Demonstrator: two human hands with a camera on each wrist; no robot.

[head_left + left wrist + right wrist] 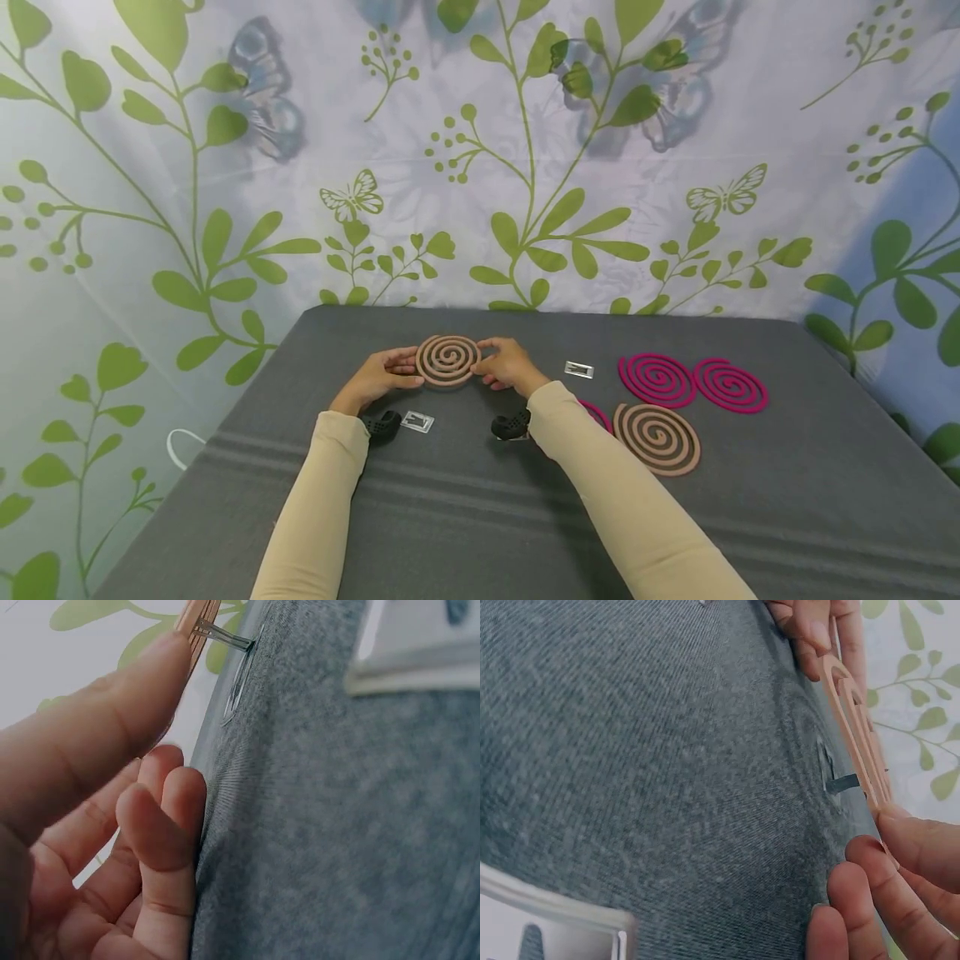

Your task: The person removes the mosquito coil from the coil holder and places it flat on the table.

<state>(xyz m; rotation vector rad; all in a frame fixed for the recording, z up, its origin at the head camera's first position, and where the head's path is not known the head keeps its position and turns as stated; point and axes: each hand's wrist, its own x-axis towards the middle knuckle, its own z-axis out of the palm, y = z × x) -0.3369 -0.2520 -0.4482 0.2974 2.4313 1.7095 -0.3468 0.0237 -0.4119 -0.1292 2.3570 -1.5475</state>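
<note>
A tan mosquito coil is held level near the far edge of the table by both hands. My left hand pinches its left rim, thumb above and fingers below. On the opposite rim, my right hand grips with thumb and forefinger, its other fingers curled beneath. Underneath the coil, a metal coil stand sits on the cloth, its raised prong meeting the coil near the middle. The left wrist view shows that prong just beyond my thumb.
Flat metal stands lie near my left wrist and right of my right hand; another is mostly hidden under my right wrist. To the right lie pink coils and a second tan coil. A patterned curtain hangs behind the grey table.
</note>
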